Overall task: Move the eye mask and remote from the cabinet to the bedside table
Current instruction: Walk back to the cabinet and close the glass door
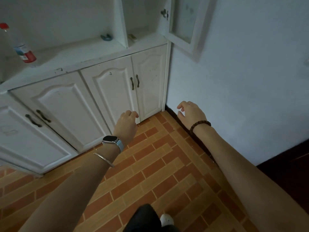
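**Both hands empty, task items up in the cabinet**

White cabinet (93, 52) fills the 10–12 o'clock part of the view, lower doors closed, upper glass door (183, 22) swung open at 1 o'clock. Tiled floor (158, 173) below. Plastic bottle (20, 46) with red cap on the counter at 10 o'clock. Left hand (127, 123), watch (111, 139) on the wrist, fingers loosely curled and apart, holding nothing, in front of the lower doors. Right hand (192, 114), bead bracelet (199, 125), fingers spread and empty, near the wall. Small flat object, likely the remote (132, 37), lies in the open upper compartment at 12 o'clock, well apart from both hands. Bluish item, possibly the eye mask (106, 37), on the counter just at 9 o'clock of that compartment; too blurred to confirm.
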The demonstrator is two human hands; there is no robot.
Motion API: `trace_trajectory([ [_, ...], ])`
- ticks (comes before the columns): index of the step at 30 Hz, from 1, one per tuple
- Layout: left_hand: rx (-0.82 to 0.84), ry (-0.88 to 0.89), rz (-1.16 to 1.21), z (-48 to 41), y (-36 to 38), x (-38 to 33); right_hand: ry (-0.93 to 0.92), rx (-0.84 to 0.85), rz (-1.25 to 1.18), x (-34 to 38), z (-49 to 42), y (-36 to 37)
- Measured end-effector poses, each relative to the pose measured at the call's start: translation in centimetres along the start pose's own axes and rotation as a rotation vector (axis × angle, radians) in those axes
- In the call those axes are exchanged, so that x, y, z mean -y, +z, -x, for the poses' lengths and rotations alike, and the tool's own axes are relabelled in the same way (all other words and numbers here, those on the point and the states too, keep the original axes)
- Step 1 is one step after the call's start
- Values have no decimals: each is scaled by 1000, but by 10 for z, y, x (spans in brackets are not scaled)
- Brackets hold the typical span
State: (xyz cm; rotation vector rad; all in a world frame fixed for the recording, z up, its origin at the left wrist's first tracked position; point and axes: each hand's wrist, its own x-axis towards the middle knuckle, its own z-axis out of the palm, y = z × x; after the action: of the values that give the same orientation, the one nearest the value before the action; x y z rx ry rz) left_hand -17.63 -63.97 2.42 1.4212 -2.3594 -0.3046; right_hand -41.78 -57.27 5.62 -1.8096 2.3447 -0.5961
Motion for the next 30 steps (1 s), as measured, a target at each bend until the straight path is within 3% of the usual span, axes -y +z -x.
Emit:
trace_trajectory([
  [17,-40,74,17,-211,45,2,24,46,8,-57,-183,20],
  [30,-60,215,41,-408,37,-19,83,-132,-37,-72,-350,-26],
])
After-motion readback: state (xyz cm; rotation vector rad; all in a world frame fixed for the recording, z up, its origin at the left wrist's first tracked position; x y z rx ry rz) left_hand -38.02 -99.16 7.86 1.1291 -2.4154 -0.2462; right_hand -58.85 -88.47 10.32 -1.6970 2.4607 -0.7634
